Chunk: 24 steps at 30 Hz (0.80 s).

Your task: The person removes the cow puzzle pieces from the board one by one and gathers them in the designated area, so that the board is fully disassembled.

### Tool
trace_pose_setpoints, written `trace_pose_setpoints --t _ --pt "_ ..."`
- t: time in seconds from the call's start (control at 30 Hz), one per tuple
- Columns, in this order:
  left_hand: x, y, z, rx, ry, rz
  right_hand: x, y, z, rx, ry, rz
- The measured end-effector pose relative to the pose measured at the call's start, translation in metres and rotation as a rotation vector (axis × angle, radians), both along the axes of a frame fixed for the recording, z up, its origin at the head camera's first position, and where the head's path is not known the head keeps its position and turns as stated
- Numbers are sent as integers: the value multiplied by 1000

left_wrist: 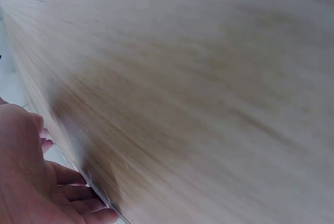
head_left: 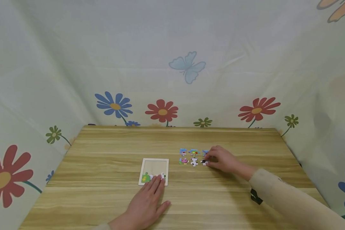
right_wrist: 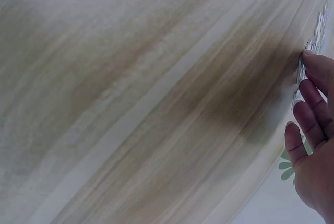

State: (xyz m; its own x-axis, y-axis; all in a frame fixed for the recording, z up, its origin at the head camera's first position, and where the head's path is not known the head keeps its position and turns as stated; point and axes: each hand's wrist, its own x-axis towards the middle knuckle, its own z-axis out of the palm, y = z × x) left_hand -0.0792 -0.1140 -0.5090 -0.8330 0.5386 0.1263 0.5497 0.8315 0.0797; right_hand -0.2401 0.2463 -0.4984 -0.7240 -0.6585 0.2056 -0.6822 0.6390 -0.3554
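A small pale wooden puzzle tray [head_left: 156, 159] lies on the table, a green puzzle piece [head_left: 145, 178] in its lower left corner. My left hand [head_left: 146, 203] rests with straight fingers on the tray's lower edge, partly covering white pieces there. To the right lie several loose jigsaw pieces in two rows, among them a white piece [head_left: 194, 162] and a pink one [head_left: 184, 161]. My right hand [head_left: 224, 159] pinches a black-and-white puzzle piece [head_left: 203, 162] at the lower right of these rows between thumb and finger. Its fingers partly hide the blue piece [head_left: 205, 153] above.
The wood-grain table [head_left: 109, 143] reaches back to a flower-patterned cloth [head_left: 138, 80] hanging behind and at both sides. A small black object [head_left: 256, 196] shows under the right sleeve.
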Motion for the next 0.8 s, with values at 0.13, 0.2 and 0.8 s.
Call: trace_pose_setpoints --t 0.13,0.2,0.8 --pt "0 0 -1 5 -5 1 0 1 -2 1 -3 -7" --pt "0 0 -1 6 -6 3 0 2 -2 -3 -5 -5" --pt "0 1 0 2 -22 6 3 1 1 8 -30 -22"
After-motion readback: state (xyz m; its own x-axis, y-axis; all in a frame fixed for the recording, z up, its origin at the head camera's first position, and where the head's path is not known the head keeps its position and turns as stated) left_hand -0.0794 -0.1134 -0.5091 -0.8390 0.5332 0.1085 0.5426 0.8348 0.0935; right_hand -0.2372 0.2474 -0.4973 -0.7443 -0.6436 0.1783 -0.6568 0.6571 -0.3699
